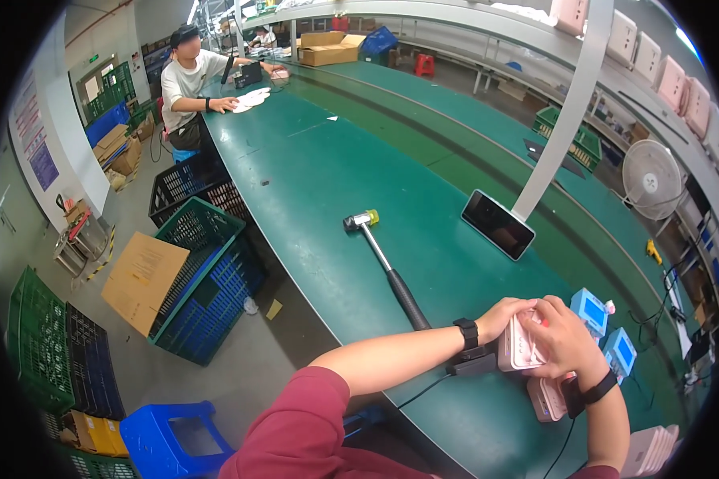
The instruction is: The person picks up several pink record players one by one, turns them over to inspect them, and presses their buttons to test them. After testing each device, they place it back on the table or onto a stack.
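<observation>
At the right of the green table, my left hand [502, 318] and my right hand [571, 339] close round a pale pink plastic case [514, 354]. The left fingers press its far left side; the right hand arches over its top, hiding much of it. A small red spot shows between the fingers. Just below, a second pink case [545, 401] rests on the table, partly under my right wrist. Both wrists wear black bands with a dark box and cable. To the left lies a two-headed mallet [407, 300], its black handle end near my left forearm.
A tablet-like black screen [498, 224] leans by a metal post [568, 112]. Two blue devices with screens [590, 310] stand right of my hands. A co-worker [196, 80] sits at the table's far left end. Crates [200, 279] and a blue stool [172, 439] stand left.
</observation>
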Available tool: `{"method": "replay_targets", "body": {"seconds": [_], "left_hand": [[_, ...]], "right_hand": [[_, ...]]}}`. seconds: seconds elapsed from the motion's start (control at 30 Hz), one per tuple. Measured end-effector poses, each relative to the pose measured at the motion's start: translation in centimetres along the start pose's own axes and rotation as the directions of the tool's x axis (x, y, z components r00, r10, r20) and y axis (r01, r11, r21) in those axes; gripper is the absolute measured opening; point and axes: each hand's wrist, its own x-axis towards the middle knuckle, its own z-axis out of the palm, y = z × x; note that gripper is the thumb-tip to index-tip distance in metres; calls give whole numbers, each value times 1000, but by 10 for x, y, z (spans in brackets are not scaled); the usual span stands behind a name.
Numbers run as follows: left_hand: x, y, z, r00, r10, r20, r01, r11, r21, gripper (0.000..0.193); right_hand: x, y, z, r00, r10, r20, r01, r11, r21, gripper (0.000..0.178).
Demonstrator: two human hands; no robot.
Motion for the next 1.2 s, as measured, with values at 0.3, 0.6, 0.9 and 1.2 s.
{"method": "replay_targets", "body": {"seconds": [0.3,0.6,0.9,1.2], "left_hand": [[1,11,1,1000,-9,11,9,999,40,30],[-10,-9,18,955,281,92,-238,547,803,48],[-24,-5,32,994,106,10,-61,491,869,70],[-23,-7,28,979,191,77,-164,493,854,58]], "right_hand": [[2,-3,-7,997,77,20,-77,997,-5,75],[-67,-46,-14,911,411,-7,-411,908,-81,76],[-135,-84,55,777,618,-120,-608,786,107,63],[-171,-67,79,785,550,-285,-493,833,252,47]]}}
